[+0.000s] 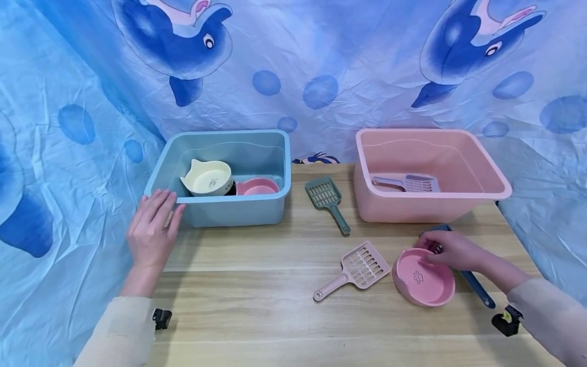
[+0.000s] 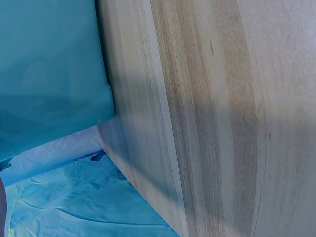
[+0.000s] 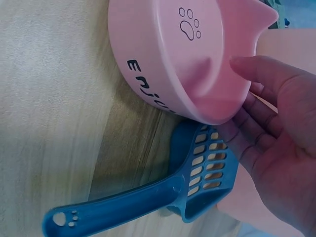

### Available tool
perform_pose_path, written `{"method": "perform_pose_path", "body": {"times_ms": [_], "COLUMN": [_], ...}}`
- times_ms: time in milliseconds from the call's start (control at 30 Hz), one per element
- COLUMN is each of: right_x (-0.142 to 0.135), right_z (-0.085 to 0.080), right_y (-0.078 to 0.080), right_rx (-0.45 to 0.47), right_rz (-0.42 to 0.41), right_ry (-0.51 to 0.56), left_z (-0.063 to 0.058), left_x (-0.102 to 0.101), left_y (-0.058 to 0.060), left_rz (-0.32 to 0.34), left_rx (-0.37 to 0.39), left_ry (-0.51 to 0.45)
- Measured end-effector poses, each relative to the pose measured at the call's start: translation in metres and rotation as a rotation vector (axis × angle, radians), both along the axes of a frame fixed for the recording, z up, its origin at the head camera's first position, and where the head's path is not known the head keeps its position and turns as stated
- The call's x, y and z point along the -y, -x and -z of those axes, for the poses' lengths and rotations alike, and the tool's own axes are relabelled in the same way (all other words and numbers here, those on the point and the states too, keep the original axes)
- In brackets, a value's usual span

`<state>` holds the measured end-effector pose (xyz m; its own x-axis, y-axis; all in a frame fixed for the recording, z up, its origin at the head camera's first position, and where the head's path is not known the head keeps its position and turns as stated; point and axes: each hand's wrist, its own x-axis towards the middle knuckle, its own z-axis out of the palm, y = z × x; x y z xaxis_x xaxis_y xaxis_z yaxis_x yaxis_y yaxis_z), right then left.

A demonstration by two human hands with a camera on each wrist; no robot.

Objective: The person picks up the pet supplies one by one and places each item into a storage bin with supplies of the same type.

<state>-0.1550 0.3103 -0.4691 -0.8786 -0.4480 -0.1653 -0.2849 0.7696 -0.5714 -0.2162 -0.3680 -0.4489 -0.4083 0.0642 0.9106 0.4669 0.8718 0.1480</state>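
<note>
My right hand pinches the rim of a pink cat bowl, thumb inside and fingers outside. In the right wrist view the bowl shows a paw print inside and black lettering on its wall. Partly beneath the hand and bowl lies a dark blue litter scoop with a slotted head. At the left, my left hand rests its fingers on the front left corner of a blue bin. Inside that bin sit a cream cat-eared bowl and a pink bowl; something dark between them is mostly hidden.
A pink bin at the back right contains a lilac scoop. Between the bins lies a green scoop, and nearer me a light pink scoop. Blue printed cloth hangs behind the wooden table.
</note>
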Motion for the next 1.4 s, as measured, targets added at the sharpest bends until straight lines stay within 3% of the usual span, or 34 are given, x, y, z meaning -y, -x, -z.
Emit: {"method": "perform_pose_path", "body": {"times_ms": [367, 867, 1100, 1400], "right_x": [0.007, 0.007, 0.008, 0.017], "right_z": [0.003, 0.002, -0.008, -0.024], "right_y": [0.007, 0.006, -0.004, -0.017], "right_rx": [0.001, -0.114, -0.248, -0.511], "right_rz": [-0.048, -0.106, -0.115, -0.16], "right_ry": [-0.038, -0.074, -0.078, -0.091], "left_z": [-0.001, 0.002, 0.002, 0.002], "left_x": [0.0, 0.001, -0.001, 0.0], "left_y": [-0.002, -0.001, 0.0, 0.0], "left_rz": [-0.011, -0.005, 0.003, 0.008], "left_rx": [0.029, -0.02, -0.024, -0.033], "left_ry": [0.023, 0.025, 0.029, 0.016]}}
